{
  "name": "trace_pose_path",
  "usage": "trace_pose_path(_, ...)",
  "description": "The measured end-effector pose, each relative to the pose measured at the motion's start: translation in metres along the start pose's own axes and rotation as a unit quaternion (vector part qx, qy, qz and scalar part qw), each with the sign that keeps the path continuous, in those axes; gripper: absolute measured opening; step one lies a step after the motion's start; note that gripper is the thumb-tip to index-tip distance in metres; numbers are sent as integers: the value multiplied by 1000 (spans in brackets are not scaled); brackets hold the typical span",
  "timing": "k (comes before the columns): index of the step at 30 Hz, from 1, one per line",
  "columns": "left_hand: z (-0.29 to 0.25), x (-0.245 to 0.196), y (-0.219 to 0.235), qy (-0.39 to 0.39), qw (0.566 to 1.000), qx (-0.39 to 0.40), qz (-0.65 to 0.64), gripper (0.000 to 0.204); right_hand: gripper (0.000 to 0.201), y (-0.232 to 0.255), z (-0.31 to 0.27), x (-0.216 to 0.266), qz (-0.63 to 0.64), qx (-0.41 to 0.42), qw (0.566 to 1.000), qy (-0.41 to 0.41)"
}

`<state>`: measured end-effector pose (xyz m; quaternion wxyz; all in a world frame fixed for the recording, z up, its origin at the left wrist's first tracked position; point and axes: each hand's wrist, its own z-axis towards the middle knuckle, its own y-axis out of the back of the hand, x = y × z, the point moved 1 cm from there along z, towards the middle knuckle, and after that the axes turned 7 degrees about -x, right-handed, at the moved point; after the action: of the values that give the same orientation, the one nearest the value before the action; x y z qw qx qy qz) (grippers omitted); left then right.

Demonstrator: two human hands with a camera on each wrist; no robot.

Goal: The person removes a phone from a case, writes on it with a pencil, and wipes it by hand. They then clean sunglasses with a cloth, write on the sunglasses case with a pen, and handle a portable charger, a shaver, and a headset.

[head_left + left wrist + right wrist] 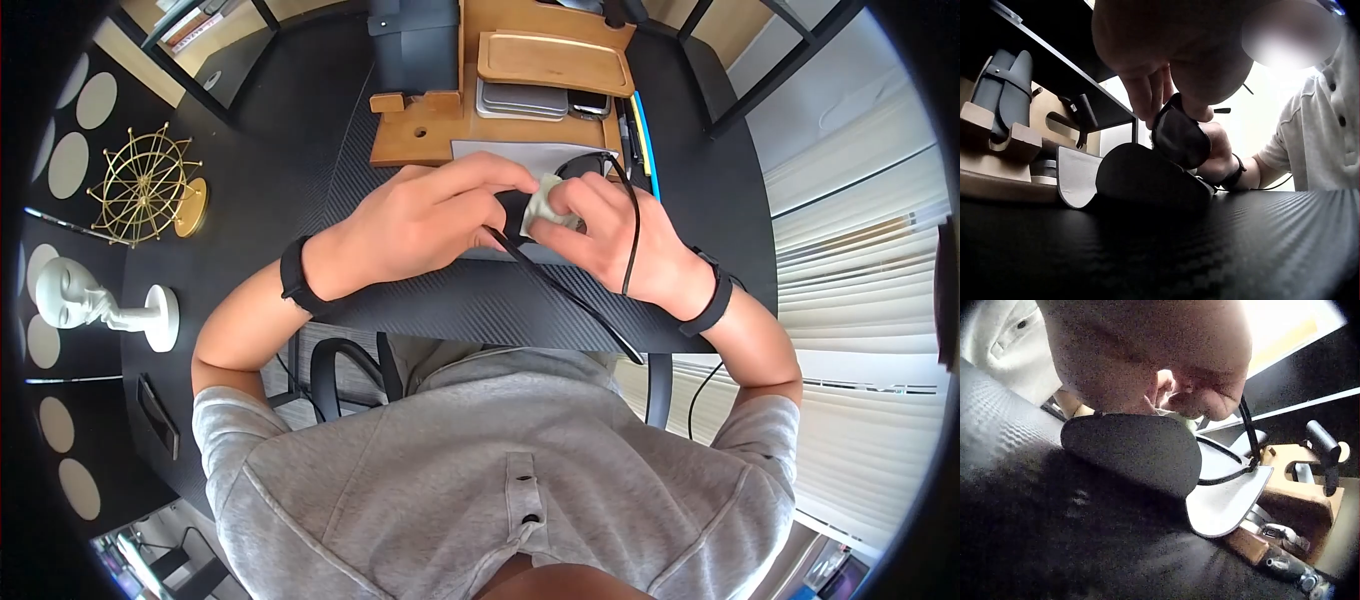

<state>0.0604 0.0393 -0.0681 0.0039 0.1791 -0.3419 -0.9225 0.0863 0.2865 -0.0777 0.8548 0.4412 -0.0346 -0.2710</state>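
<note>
My left hand [405, 220] pinches a pair of dark sunglasses [1182, 137] at the near lens, with one temple slanting down toward the desk edge. With its fingers and thumb, my right hand [620, 235] holds a pale cloth [543, 208] around part of the sunglasses. The other temple rises past the right hand's back. Just below both hands an open glasses case [1141, 178] lies on the desk, dark outside with a light grey lining [1225, 503]. In the head view the hands mostly hide this case.
Behind the hands stands a wooden organizer [420, 145] bearing a tray, a dark case [415, 45] and stacked devices. On the left are a gold Ferris wheel ornament [150, 185] and a white figurine [75, 293]. Pens [645, 140] lie to the organizer's right on the black desk [720, 220].
</note>
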Motion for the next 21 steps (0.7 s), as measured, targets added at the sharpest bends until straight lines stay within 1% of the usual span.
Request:
trace_pose_path(5, -1, -1, 5, 44, 999, 20, 2, 19, 29, -1, -2, 3, -19, 21, 1000, 2)
trace_pose_path(8, -1, 2, 1, 36, 999, 11, -2, 18, 33, 1, 0, 5, -13, 42, 999, 2)
trace_pose_path(11, -1, 2, 3, 52, 998, 13, -12, 18, 35, 6, 2, 4, -16, 64, 998, 2)
trace_pose_path(14, -1, 3, 3, 46, 999, 16, -1, 18, 37, 0, -2, 2, -10, 28, 1000, -11)
trace_pose_path(15, -4, 3, 3, 58, 998, 17, -5, 18, 37, 3, 0, 4, -55, 23, 998, -7)
trace_pose_path(18, -5, 3, 1, 76, 997, 21, -12, 19, 37, -3, -3, 3, -71, 0, 996, -51)
trace_pose_path(21, -1, 1, 6, 76, 997, 30, -10, 20, 38, -1, -2, 2, -85, -2, 994, -65)
